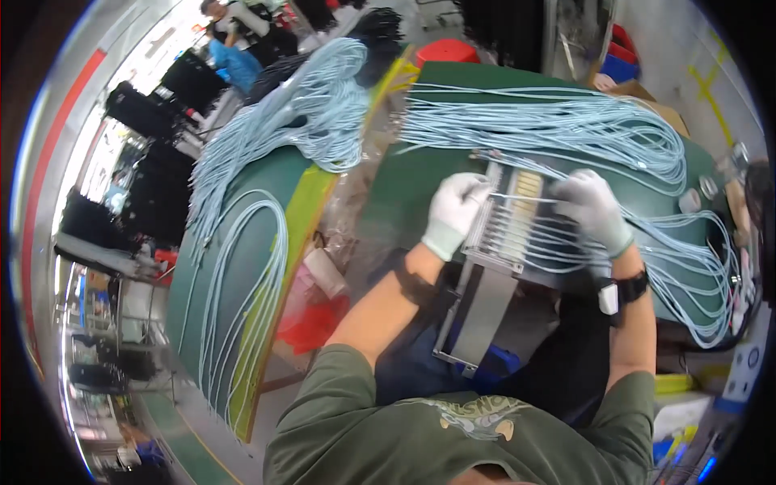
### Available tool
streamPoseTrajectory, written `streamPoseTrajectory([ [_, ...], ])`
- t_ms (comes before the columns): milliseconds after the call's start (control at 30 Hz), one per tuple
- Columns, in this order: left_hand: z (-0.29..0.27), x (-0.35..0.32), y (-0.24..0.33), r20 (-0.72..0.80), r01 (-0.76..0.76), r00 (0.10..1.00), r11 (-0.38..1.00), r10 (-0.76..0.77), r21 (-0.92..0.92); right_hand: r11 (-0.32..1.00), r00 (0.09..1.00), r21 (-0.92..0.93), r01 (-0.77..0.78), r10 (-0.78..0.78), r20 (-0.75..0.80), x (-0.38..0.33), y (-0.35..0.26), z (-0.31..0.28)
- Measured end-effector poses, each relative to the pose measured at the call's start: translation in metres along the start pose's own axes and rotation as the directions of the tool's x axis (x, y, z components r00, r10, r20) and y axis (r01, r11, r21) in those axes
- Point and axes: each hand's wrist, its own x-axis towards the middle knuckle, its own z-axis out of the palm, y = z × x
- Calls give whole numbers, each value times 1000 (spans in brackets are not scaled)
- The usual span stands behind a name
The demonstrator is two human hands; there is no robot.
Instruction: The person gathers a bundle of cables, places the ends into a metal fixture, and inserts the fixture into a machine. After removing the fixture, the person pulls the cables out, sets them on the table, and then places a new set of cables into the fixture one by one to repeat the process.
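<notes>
A metal slotted fixture (495, 260) sits in front of me, with several light-blue cables (558, 242) lying side by side across its slots and trailing off to the right. My left hand (457, 208), in a white glove, pinches the end of one cable at the fixture's left edge. That cable runs taut over the slots toward my right hand (592, 208). White-gloved too, the right hand is curled closed around the cable on the fixture's right side, a little smeared by motion. Its fingertips are partly hidden.
Long bundles of light-blue cable (550, 121) lie at the back of the green table (404, 190). More cables (303, 105) cover a second green table at left, beyond a yellow-edged board (283, 242). A red stool (447, 52) stands behind. Another person (242, 40) is at far left.
</notes>
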Motion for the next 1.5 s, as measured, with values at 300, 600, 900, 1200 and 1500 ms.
streamPoseTrajectory([
  [300, 1, -1, 6, 52, -226, 974, 960, 221, 166, 975, 991, 178, -129, 121, 56, 14, -40, 47],
  [600, 6, -4, 14, 138, -240, 966, 953, 217, 184, 998, 993, -18, 58, -60, -98, 8, -56, 60],
  [900, 9, -5, 15, 96, -108, 991, 986, 97, 124, 1000, 999, 14, -15, 16, -39, 11, -51, 47],
  [1200, 4, -3, 17, 154, -287, 954, 932, 257, 220, 800, 935, 484, -354, 282, 217, 10, -42, 60],
  [1500, -8, 3, 5, 22, -227, 973, 921, 232, 317, 995, 992, 98, -37, 48, -118, 7, -29, 40],
])
